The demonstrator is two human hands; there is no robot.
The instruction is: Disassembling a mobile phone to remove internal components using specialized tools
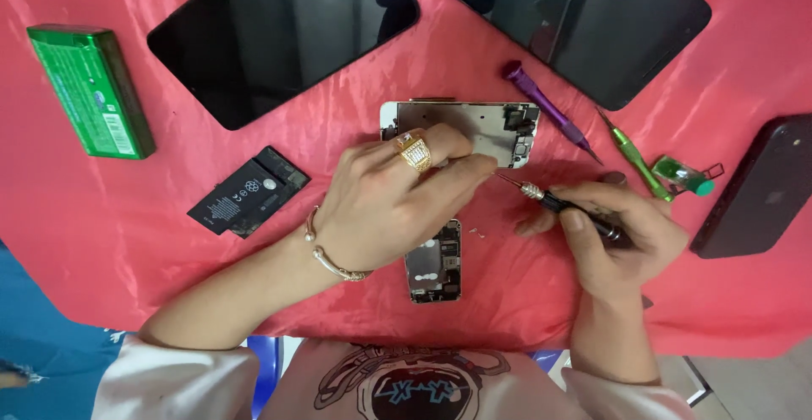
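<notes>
My left hand, with a gold ring and a bracelet, rests over an opened phone and presses its fingertips on the lifted screen panel, whose metal back faces up. The phone's lower body with exposed circuit parts shows below my palm. In my right hand I grip a black precision screwdriver whose tip points left, close to my left fingertips. A few tiny screws lie on the cloth between the hands.
A red cloth covers the table. On it lie a black battery, a green box, two dark tablets, a purple screwdriver, a green screwdriver, a small green part and a black phone.
</notes>
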